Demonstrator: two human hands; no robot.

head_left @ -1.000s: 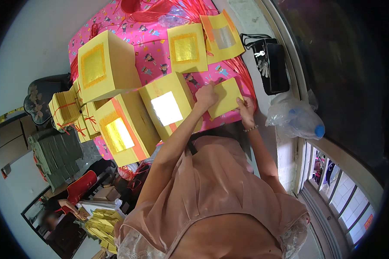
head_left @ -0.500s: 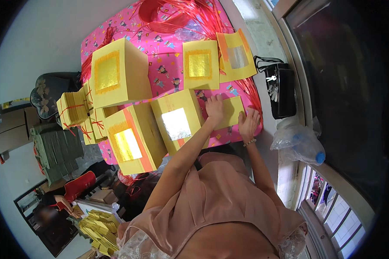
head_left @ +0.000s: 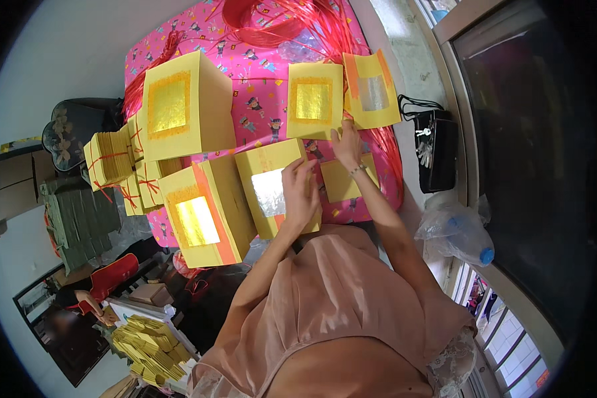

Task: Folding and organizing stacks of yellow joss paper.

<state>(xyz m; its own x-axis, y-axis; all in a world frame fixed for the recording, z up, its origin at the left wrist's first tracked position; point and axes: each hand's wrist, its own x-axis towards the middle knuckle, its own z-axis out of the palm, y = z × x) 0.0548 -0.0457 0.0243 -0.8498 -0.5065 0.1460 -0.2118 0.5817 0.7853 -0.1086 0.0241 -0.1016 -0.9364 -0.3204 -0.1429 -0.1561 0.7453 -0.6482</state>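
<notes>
Left hand [head_left: 301,192] lies flat, fingers together, on top of a yellow paper stack with a silver square [head_left: 275,192], right at the near edge of the pink cloth [head_left: 259,73]. Right hand [head_left: 347,144] is spread open just past it, fingertips at the bottom of a gold-square stack [head_left: 314,101], with a plain yellow sheet [head_left: 343,180] beside the wrist. Further left on the cloth sit two bigger gold-square stacks [head_left: 205,213] [head_left: 182,106]. Off the cloth's right edge is a black bag [head_left: 438,154].
</notes>
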